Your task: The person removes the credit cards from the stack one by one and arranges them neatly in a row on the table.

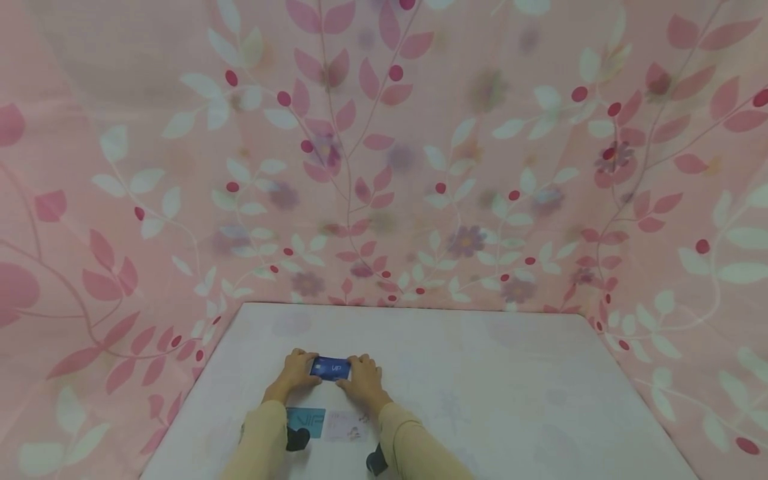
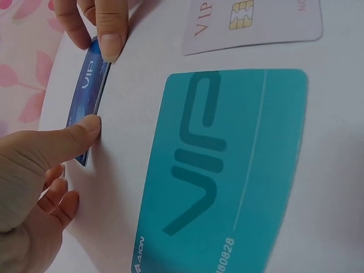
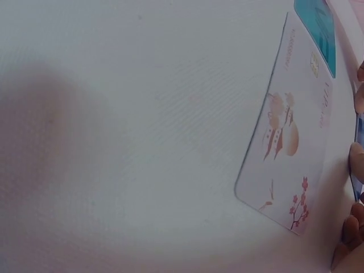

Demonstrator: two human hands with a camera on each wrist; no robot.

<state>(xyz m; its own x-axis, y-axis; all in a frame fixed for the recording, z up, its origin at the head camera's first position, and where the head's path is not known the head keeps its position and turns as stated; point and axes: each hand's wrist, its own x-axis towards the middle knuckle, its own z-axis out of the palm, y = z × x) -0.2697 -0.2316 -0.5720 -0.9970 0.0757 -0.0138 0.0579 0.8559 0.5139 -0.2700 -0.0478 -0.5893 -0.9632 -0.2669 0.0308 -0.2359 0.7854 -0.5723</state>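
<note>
Both hands hold a dark blue card (image 1: 331, 369) marked VIP, close over the white table. My left hand (image 1: 298, 371) pinches one end of it; in the left wrist view its thumb (image 2: 85, 136) presses on the card's near face. The other end is pinched by my right hand (image 1: 365, 381), seen only in part at the edge of the right wrist view. Nearer to me, between the forearms, a teal VIP card (image 2: 227, 153) lies flat. Beside it lies a pale pink card (image 3: 287, 131) with a chip, blossom and building print.
The white table (image 1: 510, 393) stretches well to the right of the hands. Pink floral cloth (image 1: 408, 167) rises behind it and along both sides. A dark device (image 1: 297, 439) sits at the left wrist and another dark device (image 1: 377, 461) at the right.
</note>
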